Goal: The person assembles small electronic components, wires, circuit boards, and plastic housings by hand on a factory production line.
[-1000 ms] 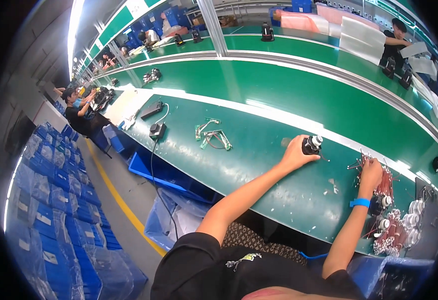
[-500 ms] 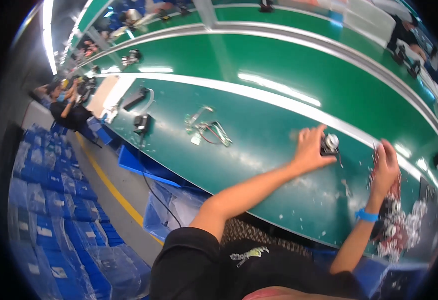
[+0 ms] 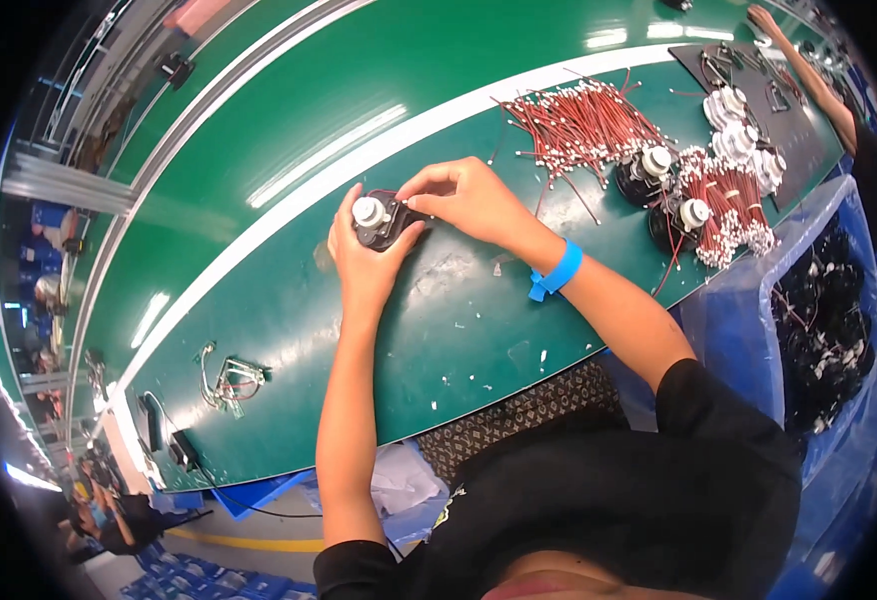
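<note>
My left hand (image 3: 361,265) is closed around a small black motor-like unit (image 3: 384,235) with a round white knob on it, held over the green table. At the unit's right edge, the thumb and fingers of my right hand (image 3: 474,205) are pinched together. A thin dark red wire (image 3: 383,192) curves along the top of the unit to those fingertips; its end is hidden. On my right forearm there is a blue wristband (image 3: 557,272). To the right of the hands lies a spread pile of red wires (image 3: 589,125) with white end connectors.
More black units with white knobs (image 3: 674,220) and a bundled stack of wires (image 3: 724,200) stand at the right. A blue bin of black parts (image 3: 819,320) is beyond the table edge. Loose circuit boards with wires (image 3: 231,382) lie at left. Another person's arm (image 3: 809,75) reaches in far right.
My view has turned to the right. My right hand has left the wire pile and come to the unit, with a wire now at its fingertips. My left hand still holds the unit.
</note>
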{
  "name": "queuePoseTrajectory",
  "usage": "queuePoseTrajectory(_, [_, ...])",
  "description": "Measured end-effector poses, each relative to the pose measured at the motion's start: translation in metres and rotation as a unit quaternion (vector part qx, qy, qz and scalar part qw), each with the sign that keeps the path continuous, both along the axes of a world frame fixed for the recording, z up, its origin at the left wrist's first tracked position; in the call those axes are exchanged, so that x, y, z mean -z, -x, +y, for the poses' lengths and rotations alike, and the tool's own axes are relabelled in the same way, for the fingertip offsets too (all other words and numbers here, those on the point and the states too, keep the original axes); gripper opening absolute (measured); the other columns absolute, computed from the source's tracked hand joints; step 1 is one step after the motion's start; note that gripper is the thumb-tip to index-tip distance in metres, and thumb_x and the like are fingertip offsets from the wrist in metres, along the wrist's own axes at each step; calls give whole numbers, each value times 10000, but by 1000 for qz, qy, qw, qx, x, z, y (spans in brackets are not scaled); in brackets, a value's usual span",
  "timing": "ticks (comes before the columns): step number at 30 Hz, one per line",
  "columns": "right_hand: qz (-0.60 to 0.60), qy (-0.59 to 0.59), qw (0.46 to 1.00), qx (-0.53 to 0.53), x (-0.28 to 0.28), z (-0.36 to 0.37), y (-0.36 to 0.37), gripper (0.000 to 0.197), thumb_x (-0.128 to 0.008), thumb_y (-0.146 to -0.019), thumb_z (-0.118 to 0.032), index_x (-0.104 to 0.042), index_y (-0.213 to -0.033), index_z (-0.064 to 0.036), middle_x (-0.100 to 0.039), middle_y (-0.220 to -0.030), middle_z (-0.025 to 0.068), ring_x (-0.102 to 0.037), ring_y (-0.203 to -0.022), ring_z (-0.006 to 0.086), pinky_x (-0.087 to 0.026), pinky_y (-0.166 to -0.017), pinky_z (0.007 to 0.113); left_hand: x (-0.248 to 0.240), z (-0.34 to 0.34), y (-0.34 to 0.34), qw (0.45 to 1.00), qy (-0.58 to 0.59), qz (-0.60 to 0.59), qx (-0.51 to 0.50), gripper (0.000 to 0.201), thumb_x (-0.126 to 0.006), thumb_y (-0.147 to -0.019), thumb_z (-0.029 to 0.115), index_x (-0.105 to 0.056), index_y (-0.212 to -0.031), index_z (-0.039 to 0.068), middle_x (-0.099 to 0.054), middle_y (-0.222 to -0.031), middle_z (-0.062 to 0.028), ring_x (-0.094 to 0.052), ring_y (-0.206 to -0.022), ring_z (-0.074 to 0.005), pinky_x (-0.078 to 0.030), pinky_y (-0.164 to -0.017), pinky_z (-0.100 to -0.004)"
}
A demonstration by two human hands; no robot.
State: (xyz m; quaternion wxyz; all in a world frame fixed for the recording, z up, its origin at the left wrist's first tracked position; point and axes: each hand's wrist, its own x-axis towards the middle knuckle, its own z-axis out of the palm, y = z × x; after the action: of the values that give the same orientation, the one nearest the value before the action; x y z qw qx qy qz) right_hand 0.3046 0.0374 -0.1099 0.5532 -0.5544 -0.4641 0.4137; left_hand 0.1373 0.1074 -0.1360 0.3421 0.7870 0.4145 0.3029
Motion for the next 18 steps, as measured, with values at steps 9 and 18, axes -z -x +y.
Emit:
queuePoseTrajectory(9, [-26, 7, 999, 18, 6, 3, 12, 200, -650, -757, -55, -677, -936, 29, -694, -817, 95, -645, -770, 120, -508, -711, 259, -4, 3, 11, 998, 6, -30, 54, 960, -832, -676, 113, -250, -1438, 58, -513, -1247, -129, -544, -1107, -214, -438, -962, -341])
queuePoseTrajectory(18, [74, 41, 996, 24, 9, 5, 10, 240, -680, -710, -65, -602, -922, 16, -664, -764, 68, -607, -680, 109, -473, -617, 247, -2, 0, 4, 997, 14, -32, 65, 764, -840, -677, 235, -460, -1318, 66, -504, -1226, -144, -450, -1200, -301, -363, -1014, -421])
